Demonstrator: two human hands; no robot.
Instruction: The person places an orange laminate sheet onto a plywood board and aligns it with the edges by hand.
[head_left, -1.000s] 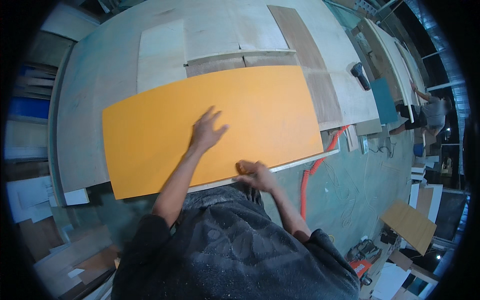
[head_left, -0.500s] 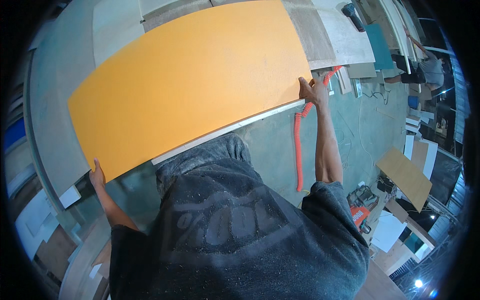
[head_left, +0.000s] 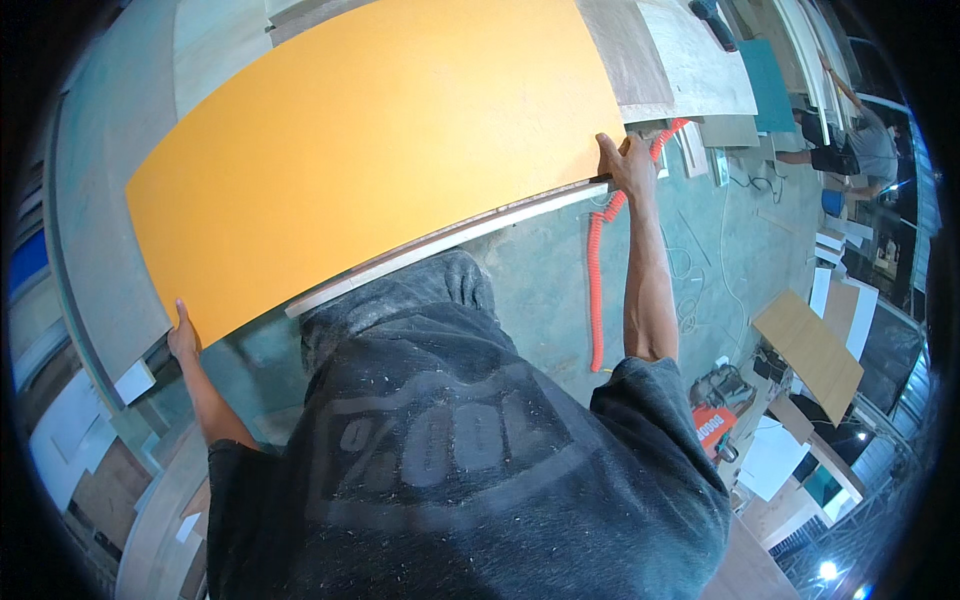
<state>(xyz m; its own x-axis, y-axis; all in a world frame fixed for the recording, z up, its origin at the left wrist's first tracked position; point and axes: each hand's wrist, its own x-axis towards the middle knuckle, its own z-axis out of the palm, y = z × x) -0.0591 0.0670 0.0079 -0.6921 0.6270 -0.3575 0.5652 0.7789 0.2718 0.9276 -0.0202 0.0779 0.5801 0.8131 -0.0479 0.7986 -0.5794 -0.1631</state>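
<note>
Orange-yellow board [head_left: 380,160] lies ahead, between hands, overhanging worktop's [head_left: 95,215] near edge; long axis left-right, right end farther. Left hand [head_left: 184,335] grips near-left corner, right hand [head_left: 630,168] near-right, both part-curled, thumbs uppermost; neither nearer. Fingers beneath hidden; far edge partly cut off.

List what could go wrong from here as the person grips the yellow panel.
The right hand could get pinched, gripping the yellow panel beside the pale strip. The red coiled hose runs close to that hand and might snag. The panel's left near corner juts past the worktable, so it might dip if the left hand slips.
</note>
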